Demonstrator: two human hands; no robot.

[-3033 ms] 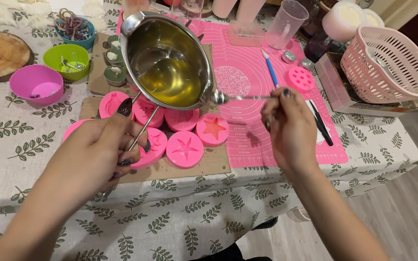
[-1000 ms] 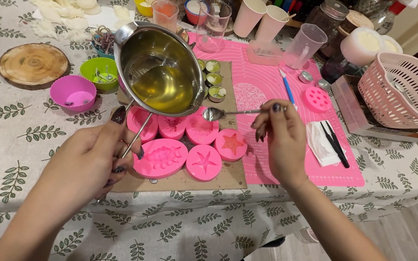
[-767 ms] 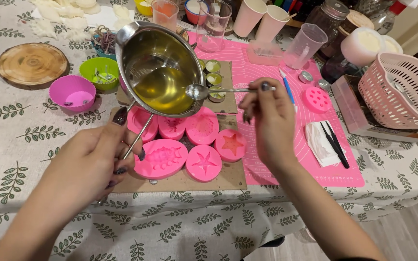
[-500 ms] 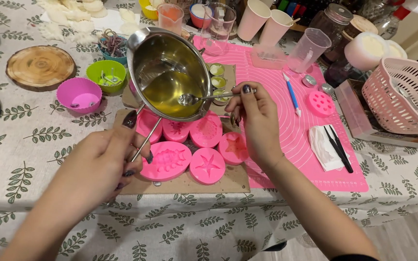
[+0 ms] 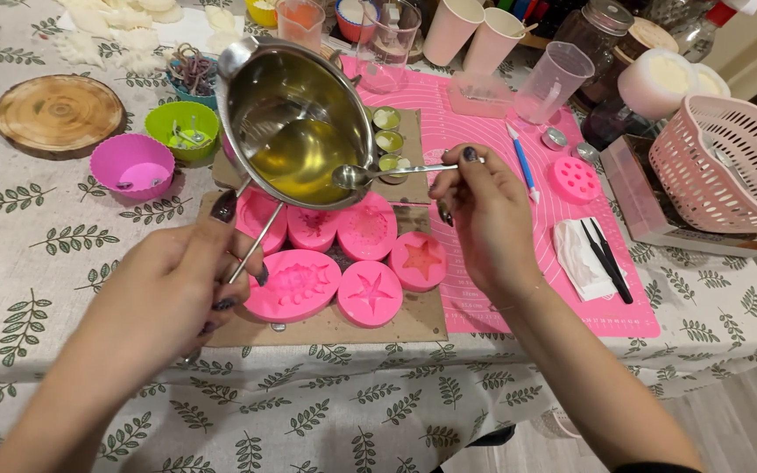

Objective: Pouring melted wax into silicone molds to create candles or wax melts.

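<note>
Left hand [image 5: 173, 280] gripping tilted steel pot [image 5: 295, 123] handle, right hand [image 5: 484, 215] pinching spoon [image 5: 378, 173] at rim

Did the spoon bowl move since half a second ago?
Yes. The spoon bowl came out of the liquid to the metal pot rim, above the pink molds.

The pot [image 5: 295, 123] hangs tilted above the molds [image 5: 335, 258], which lie on a board [image 5: 396, 324] on the table [image 5: 63, 254]. The spoon [image 5: 378, 172] sits at the pot's rim, to its right. Small bowls [image 5: 133, 165] stand left of the pot. A mat [image 5: 519, 263] lies right of the board, and a basket [image 5: 720, 162] sits far right. Cups [image 5: 470, 39] stand behind.
</note>
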